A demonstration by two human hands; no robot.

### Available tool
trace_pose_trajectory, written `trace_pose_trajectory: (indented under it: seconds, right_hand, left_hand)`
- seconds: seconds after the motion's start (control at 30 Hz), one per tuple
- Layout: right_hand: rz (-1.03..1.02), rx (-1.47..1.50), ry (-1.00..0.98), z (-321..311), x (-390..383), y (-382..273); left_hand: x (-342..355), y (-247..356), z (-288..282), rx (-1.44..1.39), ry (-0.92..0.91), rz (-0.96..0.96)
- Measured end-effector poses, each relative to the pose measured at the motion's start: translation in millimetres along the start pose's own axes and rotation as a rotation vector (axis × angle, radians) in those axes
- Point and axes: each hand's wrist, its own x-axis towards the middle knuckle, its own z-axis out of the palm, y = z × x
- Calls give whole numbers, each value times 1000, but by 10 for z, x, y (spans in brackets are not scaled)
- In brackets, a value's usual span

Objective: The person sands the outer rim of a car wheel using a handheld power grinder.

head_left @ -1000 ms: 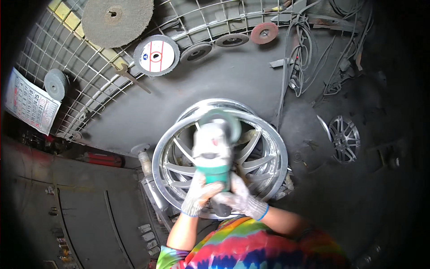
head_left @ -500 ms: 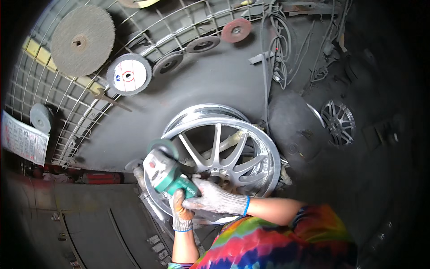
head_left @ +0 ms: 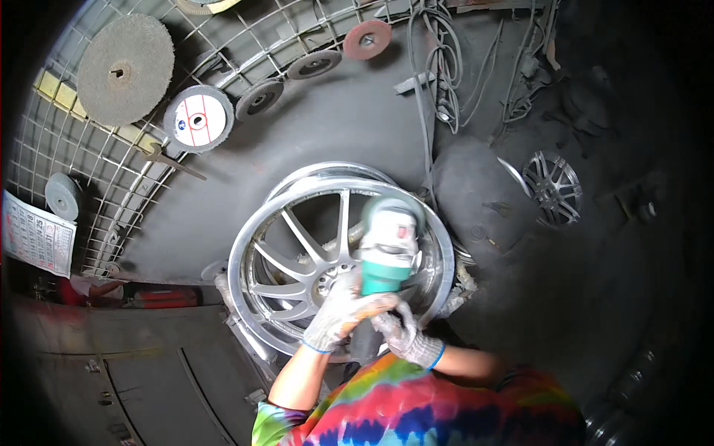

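Both my hands wear whitish knit gloves and are closed on a green and white angle grinder (head_left: 388, 256). My left hand (head_left: 343, 311) wraps around its green body. My right hand (head_left: 407, 336) closes at the tool's rear end, its fingers partly hidden. The grinder's round disc, blurred, is over the right part of a silver spoked wheel rim (head_left: 242, 293); whether it touches the metal I cannot tell. This rim is tilted on a support and hides some of what lies behind it.
A wire grid (head_left: 216, 63) at the upper left carries a large grinding disc (head_left: 125, 89), a white-faced disc (head_left: 212, 134) and several smaller ones. A wrench (head_left: 175, 162) hangs there too. Cables (head_left: 445, 63) hang behind. Another spoked rim (head_left: 552, 187) stands at right.
The angle grinder has moved with both hands from the rim's left edge across to its right side. My left hand has shifted right and up onto the body, my right hand toward the rear.
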Motion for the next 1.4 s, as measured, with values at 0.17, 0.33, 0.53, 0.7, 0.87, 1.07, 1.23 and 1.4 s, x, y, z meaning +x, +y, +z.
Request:
trace_pose_trajectory:
  seconds: [0.17, 0.33, 0.53, 0.7, 0.87, 1.07, 1.23, 1.4]
  right_hand:
    - [-145, -298, -133, -341, 52, -197]
    - [490, 419, 399, -975, 56, 182]
    - [226, 943, 485, -1063, 803, 659]
    - [251, 924, 479, -931, 895, 522]
    - [241, 763, 578, -841, 1035, 256]
    - [150, 327, 326, -590, 1487, -92]
    - [197, 167, 93, -97, 1912, -414]
    - [335, 92, 31, 38, 1833, -699]
  left_hand:
    - [-517, -172, -119, -778, 88, 89]
    - [-765, -259, -263, -959, 16, 414]
    - [-957, -444, -300, -893, 128, 557]
    - [-1249, -570, -236, -948, 222, 587]
    - [-1629, -779, -206, -947, 337, 656]
    - [-1919, -913, -293, -898, 455, 749]
    - [-1925, -899, -280, -1033, 439, 794]
    - [-1818, -988, -308, -1069, 478, 736]
